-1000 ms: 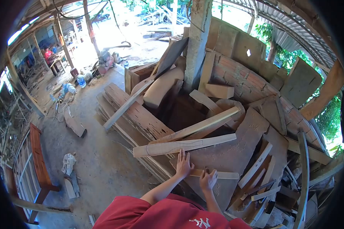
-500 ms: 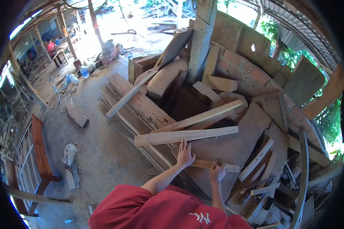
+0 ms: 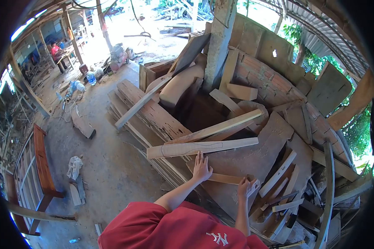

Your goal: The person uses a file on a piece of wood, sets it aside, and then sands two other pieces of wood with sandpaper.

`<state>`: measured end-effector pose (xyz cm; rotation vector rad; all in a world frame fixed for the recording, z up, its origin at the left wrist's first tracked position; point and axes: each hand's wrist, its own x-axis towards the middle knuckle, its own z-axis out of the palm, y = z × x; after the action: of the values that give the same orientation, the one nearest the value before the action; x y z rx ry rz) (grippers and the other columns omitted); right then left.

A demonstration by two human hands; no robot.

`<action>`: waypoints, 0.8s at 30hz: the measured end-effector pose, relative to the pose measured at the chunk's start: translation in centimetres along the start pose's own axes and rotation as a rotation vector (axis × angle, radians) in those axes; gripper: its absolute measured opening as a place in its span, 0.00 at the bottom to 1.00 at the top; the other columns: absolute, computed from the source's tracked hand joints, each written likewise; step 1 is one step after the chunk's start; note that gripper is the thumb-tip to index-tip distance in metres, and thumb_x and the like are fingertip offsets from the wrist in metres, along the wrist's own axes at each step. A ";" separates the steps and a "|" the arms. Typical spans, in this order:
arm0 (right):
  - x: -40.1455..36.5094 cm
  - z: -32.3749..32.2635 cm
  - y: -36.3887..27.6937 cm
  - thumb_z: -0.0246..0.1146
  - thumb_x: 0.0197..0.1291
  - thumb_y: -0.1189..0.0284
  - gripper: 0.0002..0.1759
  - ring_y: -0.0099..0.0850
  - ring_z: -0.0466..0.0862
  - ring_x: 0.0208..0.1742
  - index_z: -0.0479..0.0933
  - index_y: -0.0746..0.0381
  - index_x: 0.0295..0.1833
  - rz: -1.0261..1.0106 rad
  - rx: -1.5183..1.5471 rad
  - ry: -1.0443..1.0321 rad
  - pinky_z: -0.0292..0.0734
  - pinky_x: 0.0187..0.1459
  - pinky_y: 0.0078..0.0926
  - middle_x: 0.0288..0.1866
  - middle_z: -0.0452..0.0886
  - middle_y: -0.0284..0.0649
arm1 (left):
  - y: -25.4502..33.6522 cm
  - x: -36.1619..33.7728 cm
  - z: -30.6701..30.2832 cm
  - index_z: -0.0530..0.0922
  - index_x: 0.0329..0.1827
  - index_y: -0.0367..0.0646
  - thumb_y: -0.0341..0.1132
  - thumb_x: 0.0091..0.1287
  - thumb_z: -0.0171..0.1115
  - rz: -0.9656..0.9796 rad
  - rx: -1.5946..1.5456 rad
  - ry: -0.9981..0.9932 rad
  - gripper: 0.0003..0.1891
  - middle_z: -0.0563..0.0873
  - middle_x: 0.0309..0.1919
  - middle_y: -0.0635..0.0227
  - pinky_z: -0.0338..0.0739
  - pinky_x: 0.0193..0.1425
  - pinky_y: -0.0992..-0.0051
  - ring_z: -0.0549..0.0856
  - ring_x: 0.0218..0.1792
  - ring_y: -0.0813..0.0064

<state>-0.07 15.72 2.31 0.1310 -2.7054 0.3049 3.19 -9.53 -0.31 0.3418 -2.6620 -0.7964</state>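
Observation:
A pale board point(image 3: 201, 148) with a curved outline drawn along it lies across the wood pile. My left hand point(image 3: 202, 169) is open, its fingers stretched toward the board's lower edge and its fingertips at that edge. A narrow wooden strip point(image 3: 225, 179) runs from beside my left palm to my right hand point(image 3: 248, 186). The fingers of my right hand are curled around the strip's right end, which they partly hide. Under both hands is a broad brown slab point(image 3: 228, 164).
Stacked rough planks point(image 3: 153, 110) lie left of the board. Several offcuts point(image 3: 278, 174) crowd the right side, near a leaning pole point(image 3: 330, 195). A concrete post point(image 3: 220, 50) and brick wall point(image 3: 270, 79) stand behind. A person point(image 3: 55, 50) is far off at left.
My right hand has slid to the right along the narrow strip, to its far end. My left hand and the marked board have stayed in nearly the same place.

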 end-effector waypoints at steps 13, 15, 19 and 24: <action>-0.7 1.3 -0.1 0.56 0.66 0.60 0.21 0.54 0.76 0.54 0.86 0.65 0.32 0.010 0.053 -0.110 0.66 0.55 0.55 0.50 0.76 0.64 | -0.1 0.0 -0.1 0.70 0.63 0.29 0.40 0.58 0.60 0.001 -0.028 0.009 0.32 0.52 0.75 0.37 0.48 0.79 0.54 0.48 0.77 0.42; -0.2 2.0 0.7 0.58 0.65 0.60 0.21 0.54 0.76 0.52 0.85 0.66 0.30 0.042 0.012 0.007 0.66 0.54 0.55 0.47 0.77 0.63 | 0.0 -0.1 -0.1 0.71 0.63 0.29 0.40 0.58 0.60 0.004 -0.030 0.010 0.31 0.52 0.75 0.37 0.48 0.79 0.54 0.48 0.78 0.42; -1.7 3.3 -2.3 0.58 0.64 0.61 0.21 0.53 0.76 0.51 0.85 0.66 0.29 0.003 -0.022 0.093 0.66 0.53 0.55 0.43 0.77 0.60 | -0.1 -0.1 0.2 0.71 0.62 0.30 0.40 0.58 0.60 0.001 -0.021 0.021 0.31 0.52 0.75 0.38 0.48 0.79 0.54 0.48 0.78 0.42; -3.3 0.4 -8.0 0.58 0.64 0.62 0.19 0.51 0.75 0.51 0.86 0.65 0.31 -0.257 0.199 -0.047 0.67 0.52 0.53 0.43 0.77 0.58 | -0.4 0.1 0.3 0.71 0.62 0.30 0.40 0.58 0.60 0.007 -0.049 0.015 0.31 0.52 0.75 0.38 0.48 0.79 0.54 0.48 0.78 0.43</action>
<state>3.87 7.97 2.13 0.5435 -2.6581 0.4970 3.06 -9.72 -0.75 0.3250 -2.6232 -0.8512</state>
